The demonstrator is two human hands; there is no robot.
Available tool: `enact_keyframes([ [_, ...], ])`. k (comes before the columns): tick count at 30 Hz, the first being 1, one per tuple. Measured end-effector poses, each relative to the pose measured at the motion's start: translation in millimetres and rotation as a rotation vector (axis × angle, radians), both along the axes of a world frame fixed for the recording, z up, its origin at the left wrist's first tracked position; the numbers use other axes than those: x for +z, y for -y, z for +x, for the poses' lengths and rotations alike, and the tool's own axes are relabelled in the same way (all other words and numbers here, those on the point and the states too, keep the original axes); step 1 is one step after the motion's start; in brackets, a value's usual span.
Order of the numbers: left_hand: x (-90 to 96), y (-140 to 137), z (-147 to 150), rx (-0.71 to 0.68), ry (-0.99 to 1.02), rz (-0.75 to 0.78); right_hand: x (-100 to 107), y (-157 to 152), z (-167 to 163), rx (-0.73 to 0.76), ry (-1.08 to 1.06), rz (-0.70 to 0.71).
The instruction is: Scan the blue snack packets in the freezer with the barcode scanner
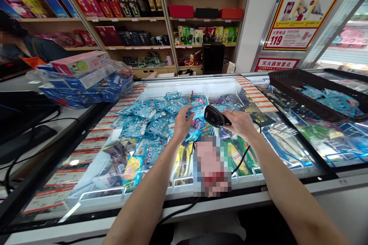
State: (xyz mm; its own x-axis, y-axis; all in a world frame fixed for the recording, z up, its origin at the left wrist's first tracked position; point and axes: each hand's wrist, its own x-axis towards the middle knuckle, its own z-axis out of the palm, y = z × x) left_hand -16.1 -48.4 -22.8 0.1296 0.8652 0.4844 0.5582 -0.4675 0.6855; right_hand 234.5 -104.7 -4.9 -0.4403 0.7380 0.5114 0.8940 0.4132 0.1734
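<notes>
In my right hand (241, 122) is a black handheld barcode scanner (214, 116), its head turned left toward a small packet. My left hand (183, 122) pinches that light-blue packet (198, 112) by its left end, above the chest freezer (244, 198). Below and left of my hands, many similar blue ice-pop packets (143, 109) lie in a loose heap on the glass lid, or inside it; I cannot tell which. The scanner's black cable (243, 160) runs down from my right hand toward the freezer's front edge. A blurred-out patch (212, 164) hides something between my forearms.
A brown basket (313, 109) with blue packets sits at the right. Plastic-wrapped boxes (86, 84) are stacked at the left, near a person (40, 46). Cables (17, 149) lie on the left counter. Stocked shelves (125, 19) and a black box-shaped object (213, 58) stand behind.
</notes>
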Motion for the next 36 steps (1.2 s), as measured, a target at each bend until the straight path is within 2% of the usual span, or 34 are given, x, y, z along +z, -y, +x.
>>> enact_keyframes([
  [5,5.4,5.9,4.2,0.007,-0.015,0.028,-1.3,0.1,1.3,0.004,-0.022,0.035],
  [8,13.7,10.0,3.4,0.059,-0.013,0.064,-1.1,0.6,3.0,-0.021,-0.035,0.063],
  [12,23.4,5.6,-13.0,0.212,-0.021,0.115,-0.3,1.2,4.8,-0.045,-0.035,0.058],
  [17,24.4,-8.2,-43.9,0.369,-0.059,0.088,-1.8,-0.3,7.0,-0.069,-0.049,0.059],
  [22,23.5,-1.6,-43.8,0.579,-0.297,0.107,-3.8,-2.3,10.1,-0.123,-0.061,0.052],
  [24,22.6,5.1,-36.0,0.545,-0.417,0.183,-4.2,-2.9,11.4,-0.147,-0.066,0.052],
  [26,20.6,10.1,-28.5,0.411,-0.532,0.250,-4.6,-3.6,12.9,-0.170,-0.074,0.052],
  [29,16.1,11.9,-22.7,0.253,-0.631,0.268,-5.2,-4.9,15.9,-0.214,-0.089,0.052],
  [36,13.1,7.6,-24.3,0.245,-0.615,0.258,-4.4,-6.7,23.1,-0.291,-0.112,0.046],
])
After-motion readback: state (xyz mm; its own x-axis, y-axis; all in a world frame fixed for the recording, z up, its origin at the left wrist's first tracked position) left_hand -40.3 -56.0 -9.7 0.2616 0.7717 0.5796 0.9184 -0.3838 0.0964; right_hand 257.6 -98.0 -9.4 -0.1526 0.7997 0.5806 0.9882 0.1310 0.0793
